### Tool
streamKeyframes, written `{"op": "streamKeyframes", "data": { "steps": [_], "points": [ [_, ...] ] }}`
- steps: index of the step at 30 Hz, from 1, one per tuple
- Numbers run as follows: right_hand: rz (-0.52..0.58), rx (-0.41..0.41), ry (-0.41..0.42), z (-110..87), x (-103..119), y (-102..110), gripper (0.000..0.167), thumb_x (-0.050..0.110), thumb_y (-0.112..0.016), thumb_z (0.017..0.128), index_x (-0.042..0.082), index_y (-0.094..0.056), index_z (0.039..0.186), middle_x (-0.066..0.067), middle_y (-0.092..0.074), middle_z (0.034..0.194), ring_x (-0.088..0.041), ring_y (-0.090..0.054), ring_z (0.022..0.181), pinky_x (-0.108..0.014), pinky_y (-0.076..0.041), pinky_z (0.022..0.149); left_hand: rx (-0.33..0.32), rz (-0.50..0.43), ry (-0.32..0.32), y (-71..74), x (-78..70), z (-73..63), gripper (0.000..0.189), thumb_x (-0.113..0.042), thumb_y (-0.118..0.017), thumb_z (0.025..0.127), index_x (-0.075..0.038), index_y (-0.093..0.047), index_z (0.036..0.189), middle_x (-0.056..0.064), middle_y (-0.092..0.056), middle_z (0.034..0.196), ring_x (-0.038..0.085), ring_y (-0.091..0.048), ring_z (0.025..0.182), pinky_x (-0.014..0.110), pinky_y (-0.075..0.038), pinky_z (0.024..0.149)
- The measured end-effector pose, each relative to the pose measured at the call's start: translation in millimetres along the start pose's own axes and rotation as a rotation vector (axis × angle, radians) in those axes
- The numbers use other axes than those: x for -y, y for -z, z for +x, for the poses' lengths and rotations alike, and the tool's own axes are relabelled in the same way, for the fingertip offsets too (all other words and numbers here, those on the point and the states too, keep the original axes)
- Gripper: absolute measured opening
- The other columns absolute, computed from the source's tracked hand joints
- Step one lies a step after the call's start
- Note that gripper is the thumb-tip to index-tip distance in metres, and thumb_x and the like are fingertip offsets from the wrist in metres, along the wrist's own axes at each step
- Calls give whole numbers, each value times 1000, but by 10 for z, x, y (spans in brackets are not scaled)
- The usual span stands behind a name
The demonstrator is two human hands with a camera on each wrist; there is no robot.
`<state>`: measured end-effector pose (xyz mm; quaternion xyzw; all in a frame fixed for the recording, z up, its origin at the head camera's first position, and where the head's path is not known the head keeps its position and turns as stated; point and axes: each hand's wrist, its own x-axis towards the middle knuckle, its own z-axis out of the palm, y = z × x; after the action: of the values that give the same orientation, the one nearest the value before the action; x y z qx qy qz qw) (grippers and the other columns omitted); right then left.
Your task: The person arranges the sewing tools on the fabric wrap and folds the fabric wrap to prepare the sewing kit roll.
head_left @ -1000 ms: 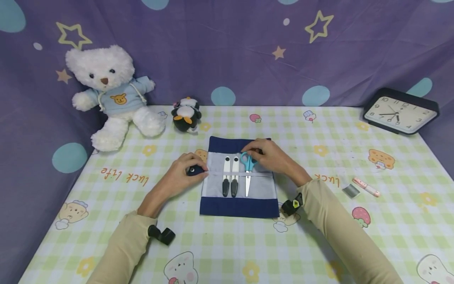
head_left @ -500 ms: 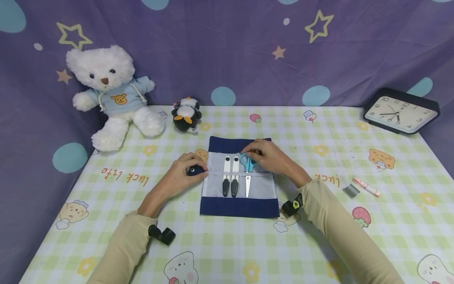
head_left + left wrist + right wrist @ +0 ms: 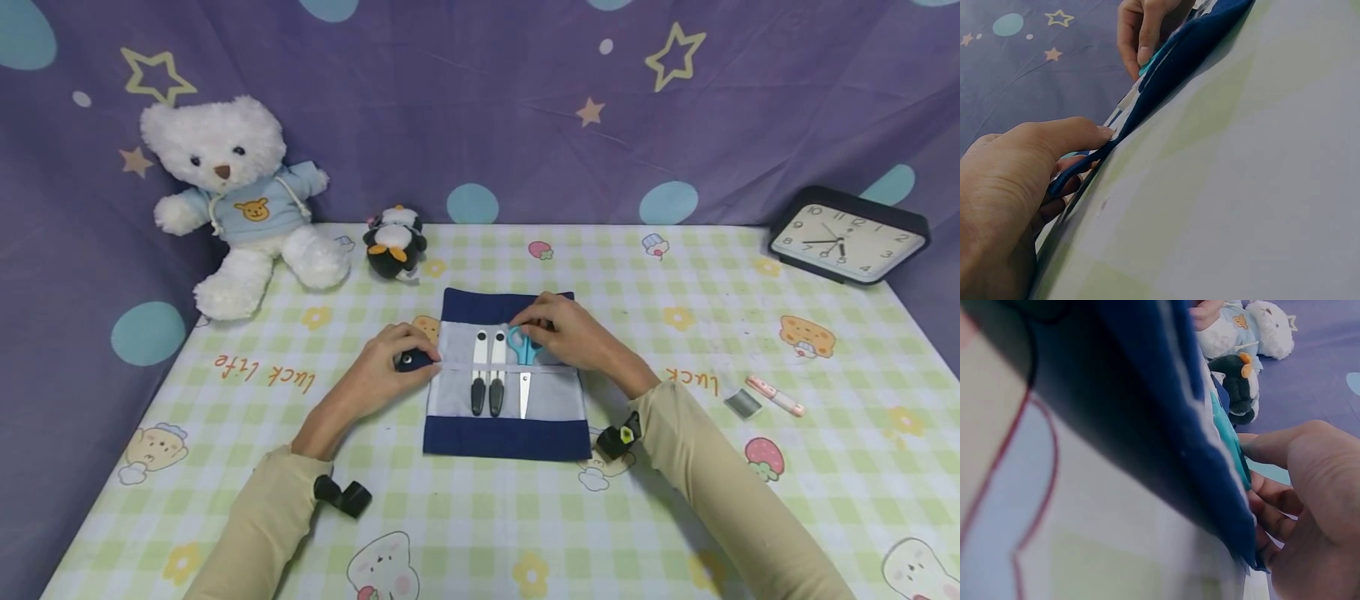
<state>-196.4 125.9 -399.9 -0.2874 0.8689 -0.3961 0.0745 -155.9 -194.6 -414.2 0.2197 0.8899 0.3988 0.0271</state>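
Scissors (image 3: 524, 396) are lying under the band (image 3: 556, 369) of the spread pouch (image 3: 507, 437), just right of two white tools (image 3: 479, 358), and the right hand (image 3: 567, 332) is pinching their blue handles between thumb and fingers. Apart from it, the left hand (image 3: 381, 367) is gripping the pouch's left edge at the tab (image 3: 408, 360), thumb on top, while a bear (image 3: 258, 204) and a penguin (image 3: 394, 242) are resting farther back.
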Motion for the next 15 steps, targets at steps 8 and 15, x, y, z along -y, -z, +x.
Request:
{"op": "streamKeyframes", "data": {
  "steps": [8, 15],
  "points": [
    [-15, -14, 1, -24, 4, 16, 22, 11, -62, 105, 6, -75, 123, -5, -62, 105, -20, -53, 83, -39, -46, 72, 2, -3, 0, -3, 2, -5, 7, -23, -80, 93, -21, -77, 99, -4, -64, 113, 21, -52, 107, 45, -47, 87],
    [38, -55, -20, -84, 11, 92, 24, 11, -62, 105, 4, -73, 125, -6, -61, 105, -20, -55, 87, -39, -48, 75, 1, -7, 2, -2, -10, -2, 7, -22, -80, 93, -21, -77, 99, -4, -64, 112, 21, -52, 106, 46, -47, 87]
  ]
}}
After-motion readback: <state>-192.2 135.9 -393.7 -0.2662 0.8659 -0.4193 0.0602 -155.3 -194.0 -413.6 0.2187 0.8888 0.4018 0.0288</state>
